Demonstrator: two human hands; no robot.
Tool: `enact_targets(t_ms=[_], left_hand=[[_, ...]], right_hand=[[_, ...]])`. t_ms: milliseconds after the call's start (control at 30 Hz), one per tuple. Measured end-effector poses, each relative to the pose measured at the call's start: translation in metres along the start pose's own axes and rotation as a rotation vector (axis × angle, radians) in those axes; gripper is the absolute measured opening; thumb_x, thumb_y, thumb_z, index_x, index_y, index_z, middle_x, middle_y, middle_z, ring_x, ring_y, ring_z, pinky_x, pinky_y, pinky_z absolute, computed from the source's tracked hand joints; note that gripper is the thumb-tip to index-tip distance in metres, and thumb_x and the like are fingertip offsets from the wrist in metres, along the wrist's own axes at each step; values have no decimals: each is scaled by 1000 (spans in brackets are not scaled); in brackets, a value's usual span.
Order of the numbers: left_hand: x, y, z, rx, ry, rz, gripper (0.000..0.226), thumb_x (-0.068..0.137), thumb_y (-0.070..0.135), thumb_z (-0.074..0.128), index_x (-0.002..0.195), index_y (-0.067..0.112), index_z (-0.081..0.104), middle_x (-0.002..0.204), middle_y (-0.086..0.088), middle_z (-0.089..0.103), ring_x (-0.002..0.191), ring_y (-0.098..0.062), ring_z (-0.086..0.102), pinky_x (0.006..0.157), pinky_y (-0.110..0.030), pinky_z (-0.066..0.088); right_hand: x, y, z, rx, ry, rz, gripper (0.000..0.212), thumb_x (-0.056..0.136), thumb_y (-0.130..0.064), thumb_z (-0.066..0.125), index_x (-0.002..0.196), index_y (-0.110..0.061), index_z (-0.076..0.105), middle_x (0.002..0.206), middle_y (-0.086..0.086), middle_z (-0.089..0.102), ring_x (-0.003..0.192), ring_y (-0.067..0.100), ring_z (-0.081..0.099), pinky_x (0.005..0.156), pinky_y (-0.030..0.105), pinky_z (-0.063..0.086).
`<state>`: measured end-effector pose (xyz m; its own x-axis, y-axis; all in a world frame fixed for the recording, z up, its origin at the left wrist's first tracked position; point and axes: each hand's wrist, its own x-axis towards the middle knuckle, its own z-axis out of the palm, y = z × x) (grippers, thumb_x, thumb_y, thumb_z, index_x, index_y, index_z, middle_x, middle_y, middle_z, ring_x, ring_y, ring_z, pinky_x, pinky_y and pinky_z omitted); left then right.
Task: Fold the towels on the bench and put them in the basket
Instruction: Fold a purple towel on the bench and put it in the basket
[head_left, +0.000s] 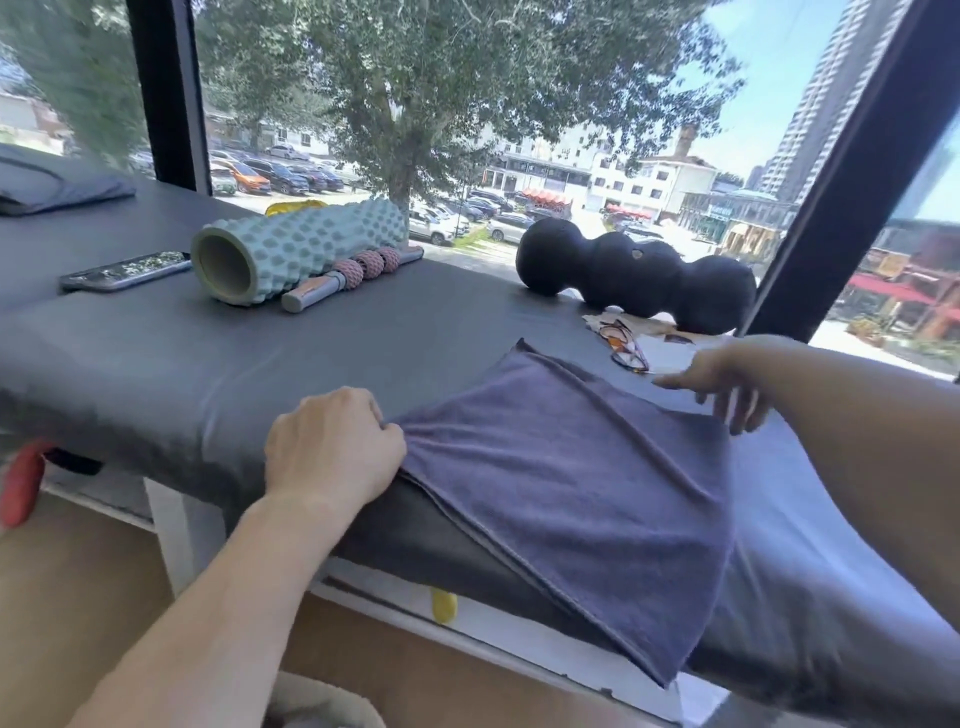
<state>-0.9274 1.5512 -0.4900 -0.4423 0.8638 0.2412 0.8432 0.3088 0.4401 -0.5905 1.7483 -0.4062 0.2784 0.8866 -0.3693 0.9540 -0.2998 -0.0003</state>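
Note:
A purple-grey towel (571, 483) lies folded over on the grey padded bench (208, 364), one end hanging over the front edge. My left hand (332, 447) grips the towel's bunched left corner at the bench's front. My right hand (727, 384) hovers over the towel's far right corner with fingers spread and loosely extended, holding nothing. A second dark towel (57, 192) lies at the far left of the bench. A pale rounded rim (322, 701) shows at the bottom edge; whether it is the basket I cannot tell.
On the bench stand a teal foam roller (291, 249), a pink massage stick (353, 278), a phone (124, 270), a black peanut roller (639, 275) and glasses (628, 348) on paper. A large window runs behind.

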Motion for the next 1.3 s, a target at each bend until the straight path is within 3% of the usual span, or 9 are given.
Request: enact_targets(t_ms=[267, 367, 467, 567, 733, 833, 933, 1067, 1300], left_hand=[[-3, -15, -13, 29, -92, -53, 13, 88, 35, 60, 93, 24, 66, 111, -7, 70, 104, -33, 64, 78, -35, 45], [-10, -16, -23, 45, -170, -57, 13, 82, 35, 65, 83, 23, 69, 100, -2, 72, 97, -31, 66, 79, -34, 50], [-22, -10, -36, 1, -359, -42, 17, 71, 36, 68, 75, 21, 75, 76, 3, 75, 79, -25, 71, 78, -37, 59], [-42, 6, -40, -181, -642, 0, 17, 79, 29, 68, 73, 14, 75, 63, 2, 74, 55, -16, 70, 68, -30, 60], [-83, 48, -16, -500, -875, 240, 16, 86, 20, 64, 79, 9, 73, 72, 2, 77, 61, -12, 74, 67, -23, 55], [-84, 53, -8, -596, -967, 359, 12, 87, 21, 73, 96, 14, 75, 83, 0, 79, 74, -11, 75, 74, -22, 58], [-56, 39, -8, -734, -777, 393, 7, 88, 18, 75, 94, 16, 74, 84, -1, 78, 71, -11, 73, 60, -18, 49], [1, -8, 4, -490, -21, 432, 19, 87, 26, 75, 105, 29, 73, 103, 17, 74, 101, 1, 64, 88, -17, 45], [30, -54, 15, -233, -95, 385, 37, 94, 40, 65, 130, 31, 66, 140, 13, 60, 140, -2, 42, 113, -24, 33]], right_hand=[[1, 28, 7, -155, -282, 51, 84, 40, -51, 97, 103, -8, 63, 97, 7, 64, 67, 18, 65, 55, 23, 52], [-10, -6, 4, -358, -86, 22, 55, 66, -50, 87, 94, -12, 59, 76, 5, 53, 55, 17, 50, 52, 21, 41], [-16, -47, 5, -476, 382, -206, 52, 76, -53, 77, 111, -17, 64, 97, 6, 61, 89, 27, 59, 76, 30, 50], [-14, -93, 17, -164, 678, -388, 24, 84, -23, 64, 106, -18, 60, 108, 9, 66, 90, 32, 60, 71, 35, 44], [-12, -180, 45, 33, 590, -687, 31, 90, -10, 54, 119, -18, 62, 120, 11, 65, 109, 35, 62, 84, 36, 49], [-33, -213, 64, 1, 387, -999, 70, 93, -10, 52, 155, -30, 26, 146, 8, 52, 122, 34, 56, 99, 37, 46], [-51, -218, 79, 47, 328, -1161, 85, 95, -12, 49, 155, -48, 0, 149, 7, 50, 122, 34, 57, 101, 45, 47], [-64, -180, 81, 76, 391, -1154, 53, 98, -23, 57, 149, -28, 43, 147, -2, 53, 135, 18, 48, 109, 28, 34], [-66, -66, 86, 62, 211, -865, 58, 90, -65, 53, 143, -43, 48, 150, -16, 46, 138, 12, 43, 109, 24, 30]])
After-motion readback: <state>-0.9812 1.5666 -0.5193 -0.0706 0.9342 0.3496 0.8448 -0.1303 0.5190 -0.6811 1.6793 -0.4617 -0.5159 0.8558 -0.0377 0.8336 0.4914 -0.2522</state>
